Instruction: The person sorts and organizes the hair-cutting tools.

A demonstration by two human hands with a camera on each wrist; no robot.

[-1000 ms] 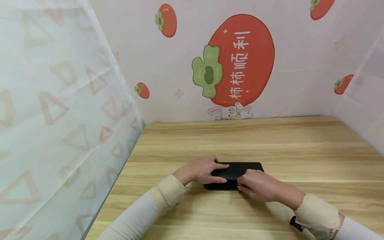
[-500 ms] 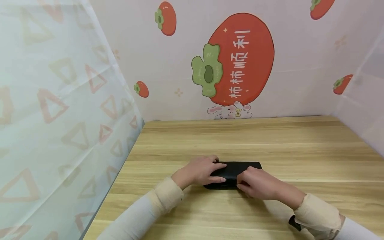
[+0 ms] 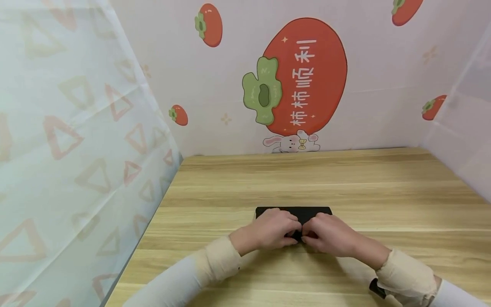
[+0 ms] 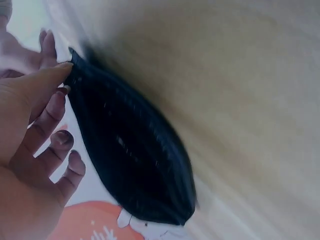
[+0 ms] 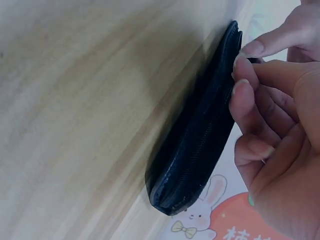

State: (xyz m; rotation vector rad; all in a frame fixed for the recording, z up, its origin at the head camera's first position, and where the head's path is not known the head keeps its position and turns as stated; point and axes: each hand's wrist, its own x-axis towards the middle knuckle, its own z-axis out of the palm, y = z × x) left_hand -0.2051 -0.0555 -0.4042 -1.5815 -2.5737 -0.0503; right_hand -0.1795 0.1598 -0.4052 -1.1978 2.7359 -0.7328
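Note:
A black zip pouch lies on the table in front of me, its long side across the view. In the left wrist view, the pouch gapes at its zipped edge, with teeth along the lips and a dark inside. My left hand pinches that near edge between thumb and index finger, the other fingers loosely bent. Right beside it, my right hand pinches the same edge with thumb and fingertips. In the right wrist view, the right hand nearly meets the left thumb. Whether it holds a zip pull is hidden.
The wood-grain table stretches around the pouch. Behind it stands a pale backdrop with persimmon and rabbit prints, and a white cloth with triangles hangs at the left. A small black piece sits by the right wrist wrap.
My left hand has left the pouch's top face, shifted right and toward me, and now pinches the near edge beside the right hand. The right hand has barely moved.

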